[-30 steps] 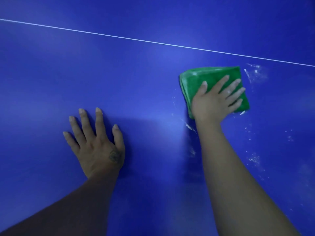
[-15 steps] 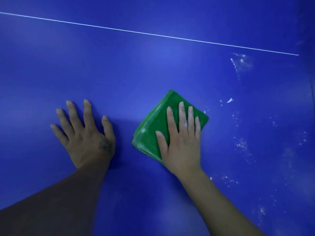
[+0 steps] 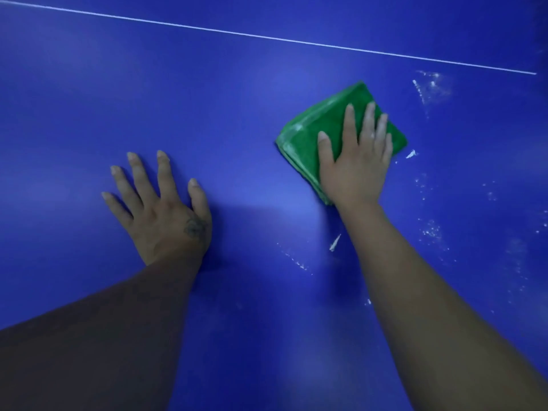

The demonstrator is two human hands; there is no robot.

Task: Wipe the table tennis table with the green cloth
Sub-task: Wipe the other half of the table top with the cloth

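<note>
The left forearm [image 3: 98, 336] and right forearm [image 3: 430, 307] are bare. The left hand [image 3: 166, 221] bears a small dark round tattoo [image 3: 194, 228] near the thumb.

Blue table tennis table [image 3: 89, 99] fills the whole view. 1 thin white line [image 3: 267, 37] crosses the far part, slanting down to the right. Soft pale glare patches [image 3: 293, 206] mid-surface. White specks [image 3: 433, 229] scattered at right.

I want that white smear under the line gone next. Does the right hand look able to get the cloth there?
Probably yes: the right hand presses the green cloth close beside the white smear, with only bare table between them.
</note>
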